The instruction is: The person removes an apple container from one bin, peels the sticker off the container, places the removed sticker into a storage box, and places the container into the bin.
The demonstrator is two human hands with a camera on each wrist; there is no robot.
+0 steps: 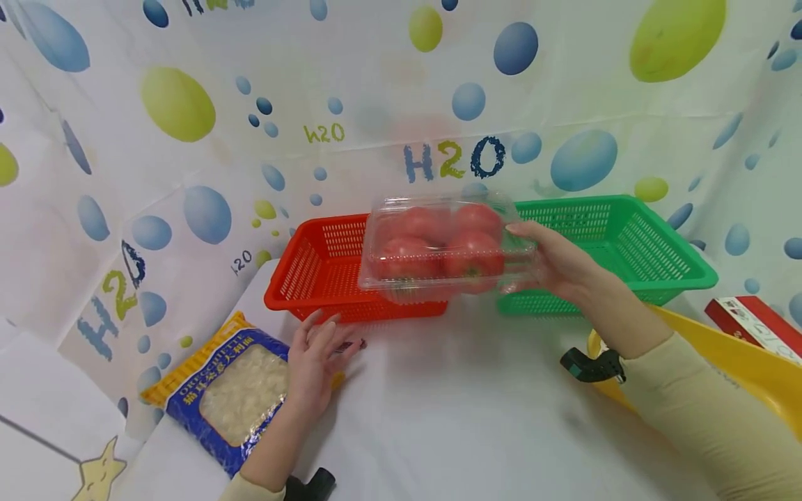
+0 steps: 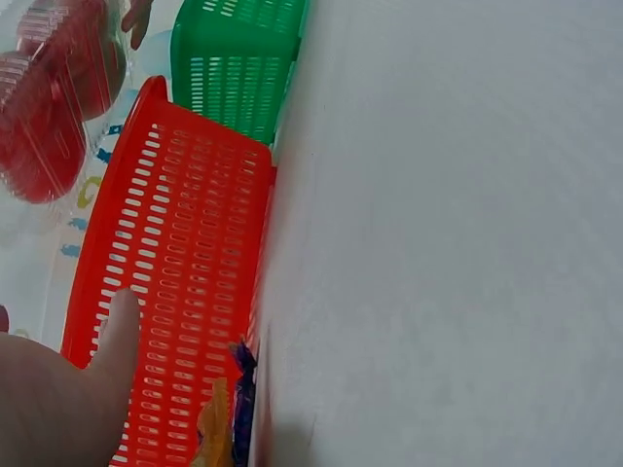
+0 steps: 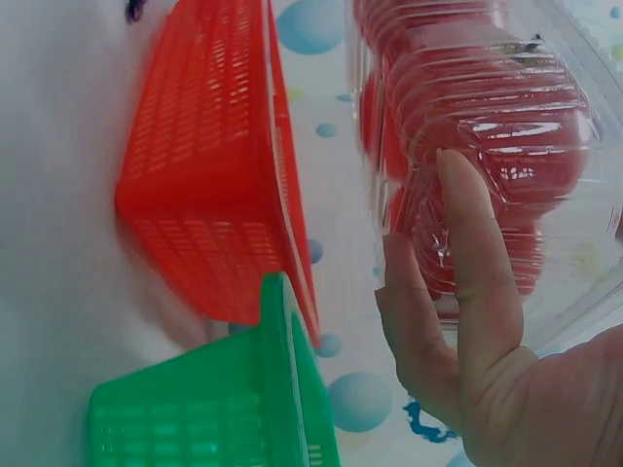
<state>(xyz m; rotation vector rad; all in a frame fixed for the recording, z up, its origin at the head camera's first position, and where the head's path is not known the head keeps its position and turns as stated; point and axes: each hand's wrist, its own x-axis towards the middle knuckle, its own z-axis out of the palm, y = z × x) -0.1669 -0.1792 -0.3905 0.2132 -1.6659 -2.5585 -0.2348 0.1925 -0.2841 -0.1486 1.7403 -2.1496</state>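
Head view, right hand (image 1: 554, 261) holding tomato box (image 1: 438, 250), backdrop (image 1: 376, 90) reading "H2O"

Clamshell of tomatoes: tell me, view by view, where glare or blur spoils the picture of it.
Head view: the clamshell of tomatoes is soft, its lid hazy with reflections, while the right hand holding it stays fairly sharp. Left wrist view: it sits blurred and cut off at the corner. Right wrist view: white glare streaks the ribbed plastic; the red basket is smeared.
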